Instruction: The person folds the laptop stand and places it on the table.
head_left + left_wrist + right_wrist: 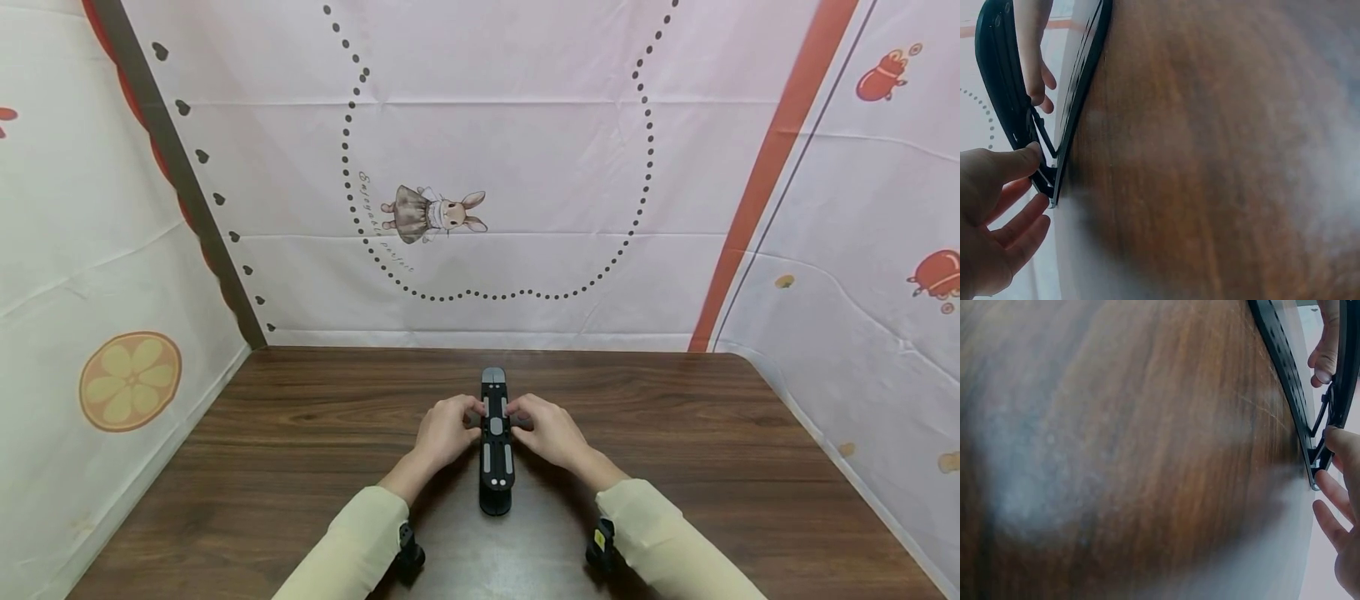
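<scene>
A narrow black folding laptop stand with grey pads lies lengthwise at the middle of the table. Seen from the side in the left wrist view, the stand is spread into a V, its upper plate tilted above the lower one, joined at the far end with a thin strut between. My left hand holds the stand's left edge near the far end, thumb and fingertips on it. From the opposite side, my right hand holds the right edge in the same way. Some fingertips are hidden behind the plates.
The brown wooden table carries the stand. A white printed cloth hangs behind the table's far edge, with more cloth along the left and right sides. Dark wrist cameras sit at both cream sleeves.
</scene>
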The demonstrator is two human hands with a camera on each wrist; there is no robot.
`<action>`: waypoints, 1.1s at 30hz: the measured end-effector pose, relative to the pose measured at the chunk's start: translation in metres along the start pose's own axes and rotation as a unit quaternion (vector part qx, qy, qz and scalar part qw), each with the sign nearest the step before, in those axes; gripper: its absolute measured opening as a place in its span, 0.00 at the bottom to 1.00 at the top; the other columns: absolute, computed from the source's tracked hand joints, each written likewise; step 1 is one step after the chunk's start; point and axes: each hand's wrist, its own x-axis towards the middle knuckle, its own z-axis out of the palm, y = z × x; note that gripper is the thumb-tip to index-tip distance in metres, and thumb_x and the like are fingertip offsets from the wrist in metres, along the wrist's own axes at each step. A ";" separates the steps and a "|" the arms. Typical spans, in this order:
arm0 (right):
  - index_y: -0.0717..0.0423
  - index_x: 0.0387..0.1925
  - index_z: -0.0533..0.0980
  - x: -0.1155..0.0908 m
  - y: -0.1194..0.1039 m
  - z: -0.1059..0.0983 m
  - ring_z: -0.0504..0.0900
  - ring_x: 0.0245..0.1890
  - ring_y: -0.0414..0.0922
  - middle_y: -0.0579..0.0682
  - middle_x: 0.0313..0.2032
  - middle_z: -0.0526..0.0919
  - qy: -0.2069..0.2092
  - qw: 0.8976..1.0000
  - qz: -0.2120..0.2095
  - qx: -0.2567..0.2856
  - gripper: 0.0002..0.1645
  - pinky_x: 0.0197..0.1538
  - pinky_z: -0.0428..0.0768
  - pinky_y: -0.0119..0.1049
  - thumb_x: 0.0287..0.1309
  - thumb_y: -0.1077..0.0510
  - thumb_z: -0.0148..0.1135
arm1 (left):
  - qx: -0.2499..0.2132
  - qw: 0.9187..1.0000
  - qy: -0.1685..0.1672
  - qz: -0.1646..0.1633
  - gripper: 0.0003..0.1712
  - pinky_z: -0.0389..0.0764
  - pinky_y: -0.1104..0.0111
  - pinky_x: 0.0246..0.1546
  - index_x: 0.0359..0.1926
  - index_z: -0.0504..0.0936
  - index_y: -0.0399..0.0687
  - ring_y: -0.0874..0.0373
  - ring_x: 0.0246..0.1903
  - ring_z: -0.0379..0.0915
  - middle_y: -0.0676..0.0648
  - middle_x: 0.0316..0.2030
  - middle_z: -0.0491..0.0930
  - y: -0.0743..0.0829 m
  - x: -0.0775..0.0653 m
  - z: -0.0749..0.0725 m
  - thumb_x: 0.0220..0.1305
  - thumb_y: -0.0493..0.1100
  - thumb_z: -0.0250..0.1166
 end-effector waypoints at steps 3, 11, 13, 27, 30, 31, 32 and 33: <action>0.49 0.41 0.77 0.000 0.000 0.000 0.82 0.38 0.41 0.44 0.42 0.80 0.003 1.000 -0.006 -0.008 0.15 0.39 0.80 0.36 0.49 0.60 0.67 | 0.008 1.000 0.006 0.006 0.14 0.77 0.66 0.30 0.36 0.81 0.55 0.60 0.34 0.78 0.54 0.40 0.81 -0.001 0.000 0.001 0.46 0.38 0.72; 0.49 0.41 0.76 -0.001 -0.002 -0.001 0.81 0.38 0.40 0.43 0.41 0.79 -0.003 1.000 -0.010 -0.029 0.15 0.38 0.79 0.36 0.49 0.59 0.67 | 0.057 0.998 0.007 0.032 0.14 0.74 0.68 0.29 0.36 0.81 0.54 0.61 0.31 0.74 0.53 0.37 0.81 0.001 0.000 0.002 0.46 0.38 0.73; 0.49 0.41 0.76 -0.001 -0.003 -0.001 0.81 0.38 0.40 0.43 0.41 0.79 -0.005 0.999 -0.012 -0.034 0.15 0.38 0.79 0.37 0.49 0.60 0.67 | 0.068 0.997 0.006 0.037 0.15 0.74 0.67 0.30 0.36 0.81 0.55 0.60 0.32 0.74 0.53 0.38 0.81 0.001 -0.001 0.002 0.46 0.39 0.73; 0.50 0.40 0.77 0.000 -0.004 0.001 0.80 0.37 0.39 0.43 0.39 0.80 -0.003 0.994 -0.051 -0.092 0.15 0.38 0.79 0.37 0.47 0.59 0.69 | 0.112 0.992 -0.015 0.061 0.18 0.77 0.62 0.37 0.41 0.82 0.54 0.55 0.41 0.75 0.52 0.46 0.80 0.003 -0.003 0.002 0.46 0.39 0.73; 0.50 0.40 0.77 -0.001 -0.003 0.001 0.80 0.35 0.40 0.43 0.39 0.80 -0.003 0.993 -0.055 -0.101 0.15 0.36 0.79 0.37 0.47 0.58 0.69 | 0.124 0.990 -0.013 0.064 0.18 0.78 0.62 0.36 0.41 0.82 0.54 0.56 0.41 0.76 0.52 0.45 0.80 0.004 -0.003 0.002 0.46 0.40 0.73; 0.50 0.40 0.77 -0.001 -0.003 0.001 0.80 0.34 0.39 0.43 0.39 0.80 -0.003 0.993 -0.056 -0.106 0.15 0.36 0.78 0.38 0.47 0.58 0.69 | 0.128 0.990 -0.013 0.064 0.17 0.78 0.62 0.36 0.41 0.82 0.54 0.55 0.41 0.76 0.52 0.45 0.80 0.004 -0.003 0.002 0.46 0.40 0.73; 0.50 0.40 0.77 -0.001 -0.003 0.001 0.80 0.34 0.40 0.43 0.39 0.80 -0.003 0.992 -0.058 -0.108 0.15 0.35 0.78 0.38 0.47 0.58 0.69 | 0.131 0.989 -0.013 0.065 0.17 0.78 0.61 0.36 0.41 0.82 0.54 0.55 0.42 0.76 0.52 0.46 0.80 0.005 -0.003 0.002 0.46 0.40 0.73; 0.50 0.40 0.77 -0.001 -0.003 0.001 0.79 0.33 0.40 0.44 0.39 0.80 -0.004 0.992 -0.061 -0.112 0.16 0.35 0.78 0.38 0.47 0.58 0.70 | 0.135 0.989 -0.014 0.065 0.17 0.78 0.61 0.37 0.40 0.82 0.54 0.55 0.42 0.76 0.52 0.46 0.80 0.005 -0.002 0.002 0.46 0.40 0.73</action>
